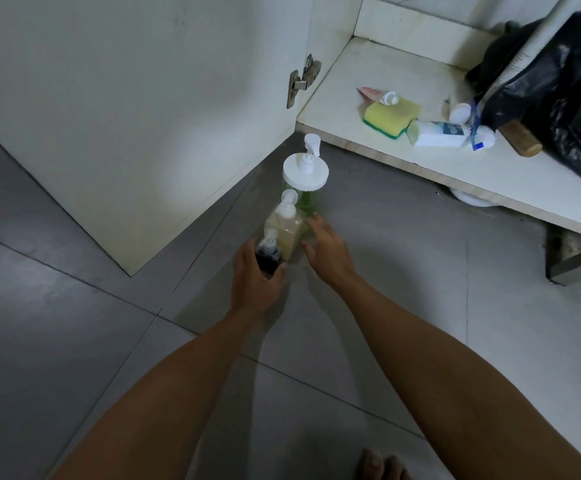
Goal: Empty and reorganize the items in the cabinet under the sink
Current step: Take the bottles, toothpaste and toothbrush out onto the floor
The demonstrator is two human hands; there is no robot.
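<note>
Three pump bottles stand in a row on the grey floor by the open cabinet door [136,126]. My left hand [252,282] grips the small dark bottle [267,258] nearest me. Behind it stands a pale yellow bottle [287,230], then a large green bottle with a wide white lid [305,174]. My right hand [327,251] rests with relaxed fingers beside the yellow and green bottles, touching or nearly touching them. On the cabinet floor [368,74] lie a yellow-green sponge [391,117], a small pink tube [377,95], a white tube [439,133] and a toothbrush [476,129].
A black plastic bag [555,98] fills the right part of the cabinet, with a wooden handle [521,138] poking out below it. The door's metal hinge [303,79] sits at the cabinet's left edge. Grey floor tiles [74,323] spread left and toward me. My toes [382,462] show at the bottom.
</note>
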